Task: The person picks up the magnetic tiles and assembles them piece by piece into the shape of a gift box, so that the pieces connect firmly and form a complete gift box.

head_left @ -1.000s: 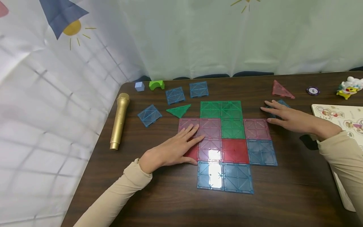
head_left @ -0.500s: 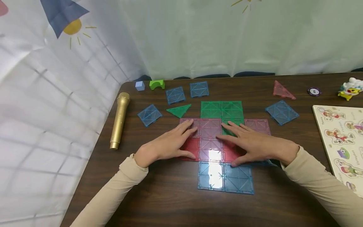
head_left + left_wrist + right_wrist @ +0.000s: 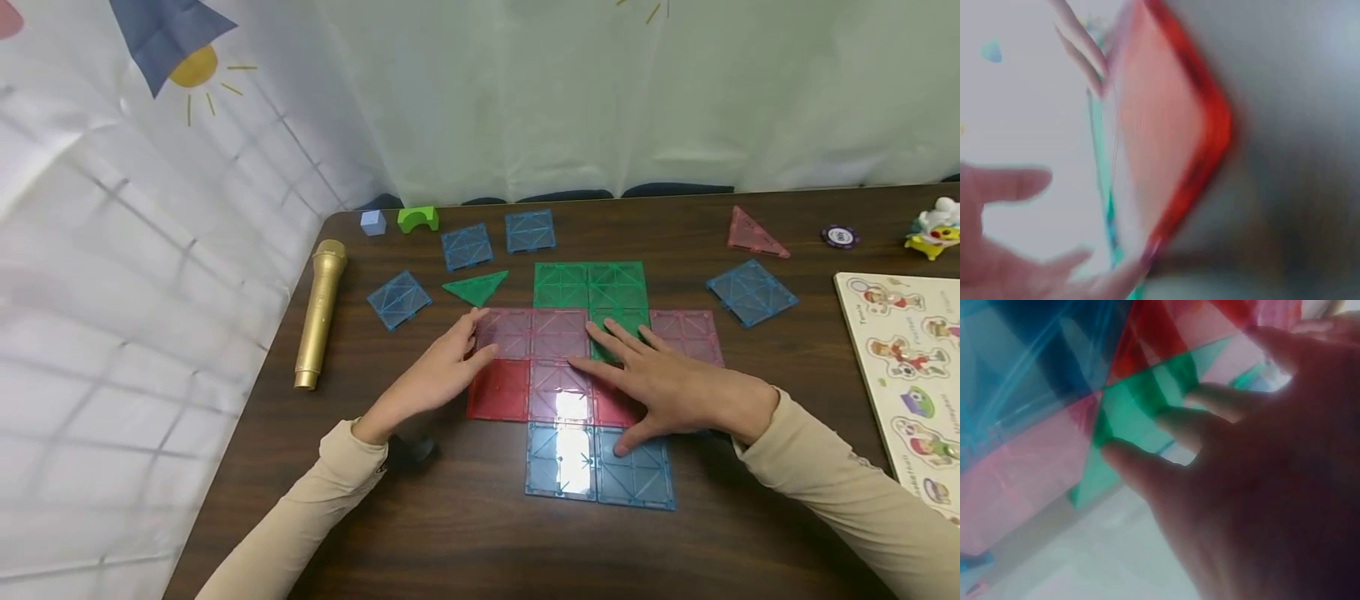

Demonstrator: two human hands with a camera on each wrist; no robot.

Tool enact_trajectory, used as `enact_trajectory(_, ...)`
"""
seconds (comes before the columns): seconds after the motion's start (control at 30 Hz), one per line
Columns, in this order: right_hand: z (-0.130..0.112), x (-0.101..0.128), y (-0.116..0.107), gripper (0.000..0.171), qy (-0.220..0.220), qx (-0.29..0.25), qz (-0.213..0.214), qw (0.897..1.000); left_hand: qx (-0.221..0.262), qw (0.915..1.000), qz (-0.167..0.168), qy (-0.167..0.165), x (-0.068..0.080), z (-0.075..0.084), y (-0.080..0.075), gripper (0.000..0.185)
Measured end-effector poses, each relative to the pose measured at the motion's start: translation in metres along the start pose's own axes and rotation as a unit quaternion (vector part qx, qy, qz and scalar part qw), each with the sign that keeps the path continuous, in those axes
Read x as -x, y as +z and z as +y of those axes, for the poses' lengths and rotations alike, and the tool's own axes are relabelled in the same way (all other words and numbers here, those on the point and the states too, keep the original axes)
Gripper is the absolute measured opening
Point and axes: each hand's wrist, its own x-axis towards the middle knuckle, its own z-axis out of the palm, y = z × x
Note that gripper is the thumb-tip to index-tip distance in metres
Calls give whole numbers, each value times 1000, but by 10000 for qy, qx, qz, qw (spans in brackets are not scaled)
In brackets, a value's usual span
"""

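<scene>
Translucent magnetic tiles lie edge to edge in a flat patch on the table. My left hand (image 3: 441,367) is at the patch's left side, its fingertips by the outer edge of a pink square tile (image 3: 504,335). A red square tile (image 3: 498,390) lies just below that pink one; the blurred left wrist view shows the red tile (image 3: 1160,125) near the fingers. My right hand (image 3: 678,387) spreads over the patch's right half, fingers across green, red and pink tiles, thumb on a blue square tile (image 3: 636,475). It hides parts of the tiles beneath it.
Loose blue tiles (image 3: 399,301) and a green triangle tile (image 3: 477,288) lie back left, near a gold microphone (image 3: 321,312). Toward the right are another blue tile (image 3: 752,292), a pink triangle tile (image 3: 753,234), a poker chip (image 3: 839,237) and a picture board (image 3: 907,367).
My right hand has moved left from the loose blue tile onto the patch. The left hand has drawn back to the patch's left edge, uncovering the red tile.
</scene>
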Motion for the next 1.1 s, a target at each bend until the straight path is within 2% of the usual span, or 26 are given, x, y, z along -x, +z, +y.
enact_trajectory(0.07,0,0,-1,112,25,30,-35,10000,1031,9940,188,-328,4,12,0,67)
enact_trajectory(0.1,0,0,-1,112,26,39,-51,10000,1669,9844,278,-474,5,16,0,65)
enact_trajectory(0.17,0,0,-1,112,37,21,-58,10000,2784,9567,536,-661,4,18,0,61)
enact_trajectory(0.27,0,1,-2,112,42,-7,-65,10000,4120,9034,888,-790,2,18,1,56)
enact_trajectory(0.3,0,1,-2,112,28,-18,-61,10000,4428,8873,995,-818,2,16,1,54)
enact_trajectory(0.37,0,1,-1,112,-4,-48,-42,10000,4835,8631,1191,-841,2,14,0,53)
enact_trajectory(0.4,1,1,-1,112,-27,-52,-27,10000,4992,8528,1287,-840,2,13,0,52)
enact_trajectory(0.47,1,1,-1,111,-74,-64,0,10000,5220,8382,1370,-788,3,11,-1,51)
enact_trajectory(0.5,1,1,-1,111,-78,-72,4,9999,5290,8346,1342,-748,3,10,-2,52)
enact_trajectory(0.57,1,1,0,111,-67,-97,-3,9999,5354,8331,1215,-676,3,9,-1,53)
enact_trajectory(0.6,2,1,0,111,-48,-114,-18,9999,5353,8350,1097,-654,3,9,-1,54)
enact_trajectory(0.83,3,0,0,110,-43,-219,-24,9997,4942,8648,253,-846,3,6,9,51)
enact_trajectory(0.9,4,0,1,110,-66,-220,8,9997,4875,8693,13,-813,3,6,12,51)
enact_trajectory(1.1,4,1,2,109,-69,-221,42,9997,4916,8685,-243,-593,3,10,16,53)
